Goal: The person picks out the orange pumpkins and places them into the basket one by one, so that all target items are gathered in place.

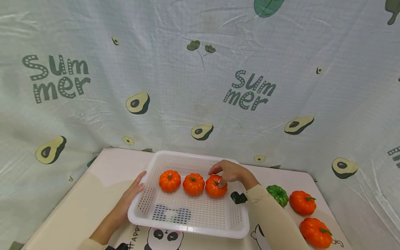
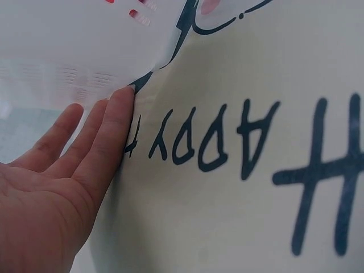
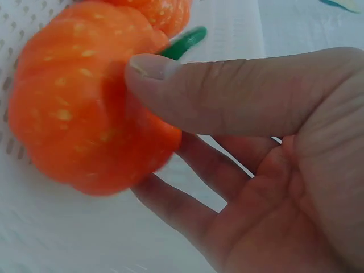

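Note:
A white plastic basket [image 1: 218, 232] stands on the table, with three small orange pumpkins lined up across its inside. My right hand [image 1: 233, 172] grips the rightmost pumpkin [image 1: 214, 190]; in the right wrist view the thumb lies across its top beside the green stem, and the fingers curl underneath. To its left are the middle pumpkin [image 1: 193, 185] and the leftmost pumpkin [image 1: 169, 182]. My left hand [image 1: 126, 199] rests its nearly straight fingers along the basket's left outer side. The left wrist view shows those fingertips [image 2: 122, 96] against the basket wall.
Right of the basket, beside the right forearm, lie a green pumpkin-shaped vegetable [image 1: 277, 195] and two more orange pumpkins, one farther back [image 1: 302, 202] and one nearer [image 1: 315, 233]. A printed cloth [image 1: 175, 86] hangs behind the table [image 1: 122, 163].

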